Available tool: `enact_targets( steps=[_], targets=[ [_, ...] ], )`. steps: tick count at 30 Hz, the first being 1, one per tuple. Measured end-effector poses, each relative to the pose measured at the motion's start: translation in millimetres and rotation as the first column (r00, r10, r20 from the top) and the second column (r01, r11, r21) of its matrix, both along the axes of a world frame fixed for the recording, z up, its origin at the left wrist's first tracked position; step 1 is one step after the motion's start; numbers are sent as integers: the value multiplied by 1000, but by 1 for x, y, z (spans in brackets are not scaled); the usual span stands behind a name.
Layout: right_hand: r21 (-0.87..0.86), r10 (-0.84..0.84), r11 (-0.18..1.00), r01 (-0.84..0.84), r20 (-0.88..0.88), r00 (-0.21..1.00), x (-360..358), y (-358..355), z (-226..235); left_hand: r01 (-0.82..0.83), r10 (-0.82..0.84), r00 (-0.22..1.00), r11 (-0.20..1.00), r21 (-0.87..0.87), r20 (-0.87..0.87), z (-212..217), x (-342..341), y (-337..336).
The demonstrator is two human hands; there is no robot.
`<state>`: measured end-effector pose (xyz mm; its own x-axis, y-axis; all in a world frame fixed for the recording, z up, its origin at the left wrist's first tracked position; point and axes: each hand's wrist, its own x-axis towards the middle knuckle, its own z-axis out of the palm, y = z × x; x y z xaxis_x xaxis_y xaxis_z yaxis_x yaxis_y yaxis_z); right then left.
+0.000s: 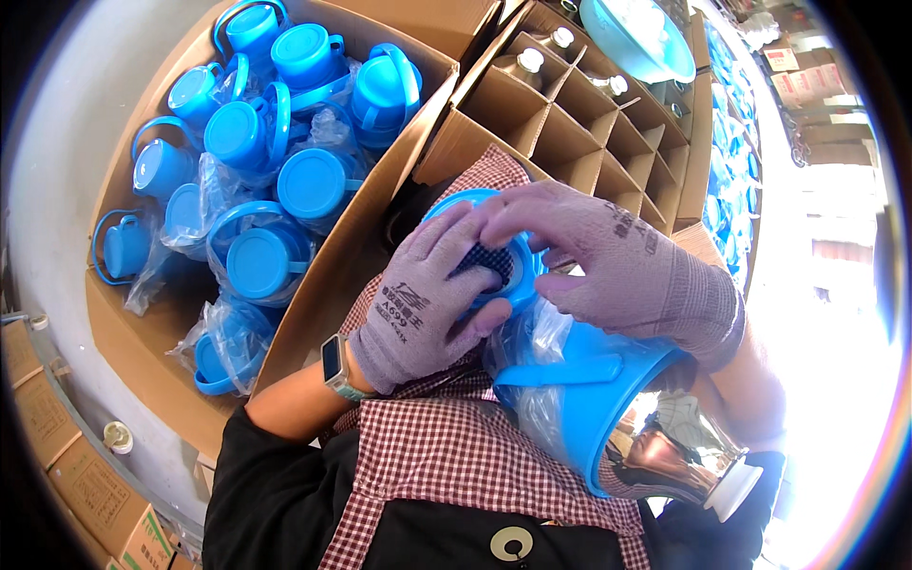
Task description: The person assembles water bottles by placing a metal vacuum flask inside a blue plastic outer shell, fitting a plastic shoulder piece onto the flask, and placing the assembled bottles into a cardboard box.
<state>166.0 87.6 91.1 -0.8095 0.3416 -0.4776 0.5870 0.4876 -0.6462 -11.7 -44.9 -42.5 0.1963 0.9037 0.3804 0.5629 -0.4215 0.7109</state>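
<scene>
My left hand [418,294], in a grey-purple glove, curls over the near-left side of a blue plastic ring [521,285]. Bent fingers of my right hand [608,252], gloved alike, reach onto the ring's far side, its thumb at the right edge. Dark checked cloth shows through the opening. Just below the ring, a blue thermos casing [575,380] lies tilted across my lap, partly wrapped in clear plastic film. From its lower right end sticks a silvery glass liner [670,442] with a white cap [733,491]. My fingers partly hide the ring.
An open carton [356,223] on the left holds several blue casings [313,182] and plastic bags. Ahead stands a divided carton [560,123] with white-capped liners [527,65]; a light-blue basin [638,38] rests on it. More cartons [95,484] line the lower left.
</scene>
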Motion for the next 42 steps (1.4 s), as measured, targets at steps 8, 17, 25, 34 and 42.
enact_targets(
  steps=[8,17,25,34,42],
  targets=[
    [-193,-114,970,146,167,979,-2,-10,0,-71,172,944,940,-334,282,6,-7,1],
    [-105,-32,993,57,226,974,-6,-18,3,-196,274,942,918,-346,193,5,10,4],
    [-82,18,997,-5,159,987,0,-19,-5,-295,334,938,908,-297,91,0,16,7],
    [-63,40,997,-35,93,995,3,-17,-9,-274,303,952,916,-291,55,2,12,8],
    [-68,58,996,-53,72,996,3,-16,-8,-251,294,947,927,-277,126,0,12,9]
  ],
)
